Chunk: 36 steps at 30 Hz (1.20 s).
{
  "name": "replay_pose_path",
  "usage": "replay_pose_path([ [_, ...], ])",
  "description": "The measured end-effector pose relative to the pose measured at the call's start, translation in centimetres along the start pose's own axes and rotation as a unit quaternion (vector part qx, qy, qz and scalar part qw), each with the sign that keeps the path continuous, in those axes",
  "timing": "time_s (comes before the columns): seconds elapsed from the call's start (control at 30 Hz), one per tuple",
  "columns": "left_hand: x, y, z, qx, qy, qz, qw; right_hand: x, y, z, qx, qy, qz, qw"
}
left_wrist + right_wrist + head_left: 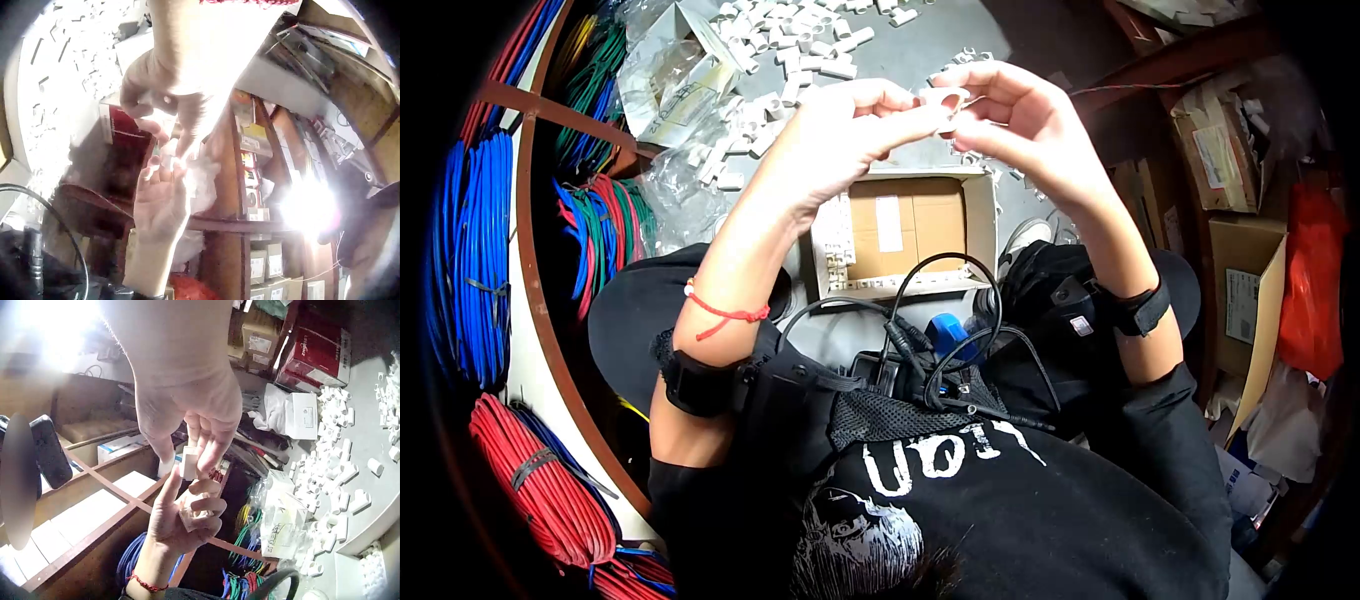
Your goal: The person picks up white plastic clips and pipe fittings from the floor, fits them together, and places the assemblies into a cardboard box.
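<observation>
Up in front of the chest, both hands meet at a small white plastic pipe clip [946, 98], its ring-like opening showing in the head view. My right hand [1028, 125] pinches the clip [189, 464] between thumb and fingers. My left hand [830, 140] has its thumb and forefinger on the other side of it, gripping it too. In the right wrist view the left hand's [172, 528] other fingers curl over another whitish piece [194, 515], mostly hidden in the palm. Below the hands stands an open carton [980, 240] with white pieces lined along its left and near sides.
Many white pipe fittings [800, 45] lie heaped on the grey floor beyond the hands. Coiled cables [475, 260] fill the shelf at the left. Cardboard boxes [1215, 160] and a red bag [1312, 280] stand at the right. Black leads [900, 335] loop over the lap.
</observation>
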<state>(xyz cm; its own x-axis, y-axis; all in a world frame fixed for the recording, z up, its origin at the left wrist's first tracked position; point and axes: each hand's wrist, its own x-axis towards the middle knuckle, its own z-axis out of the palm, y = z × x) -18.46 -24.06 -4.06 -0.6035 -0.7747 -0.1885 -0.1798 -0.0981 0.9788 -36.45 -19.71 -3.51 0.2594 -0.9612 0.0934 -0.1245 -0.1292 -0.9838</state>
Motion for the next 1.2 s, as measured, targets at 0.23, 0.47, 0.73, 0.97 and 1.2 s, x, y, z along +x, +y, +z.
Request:
replay_pose_path([
  [0.23,-0.1,-0.4,-0.7,0.021,-0.011,0.042,0.999,-0.1,0.9,-0.3,0.108,0.01,0.103,0.989],
  [0.47,0.9,-1.9,-1.5,0.117,0.138,0.183,0.966,0.0,6.4,1.2,0.266,-0.012,0.228,0.937],
  [0.73,-1.2,-0.2,-3.0,-0.105,0.132,0.186,0.968,-2.6,23.8,7.8,0.142,-0.092,0.5,0.85],
  [0.97,-2.9,-0.1,-3.6,-0.234,0.199,0.066,0.949,-5.2,32.2,13.4,-0.033,-0.119,0.515,0.848],
  [1.2,-4.1,-1.2,-5.6,-0.369,0.153,0.013,0.917,-5.0,31.3,15.4,-0.116,-0.128,0.512,0.841],
])
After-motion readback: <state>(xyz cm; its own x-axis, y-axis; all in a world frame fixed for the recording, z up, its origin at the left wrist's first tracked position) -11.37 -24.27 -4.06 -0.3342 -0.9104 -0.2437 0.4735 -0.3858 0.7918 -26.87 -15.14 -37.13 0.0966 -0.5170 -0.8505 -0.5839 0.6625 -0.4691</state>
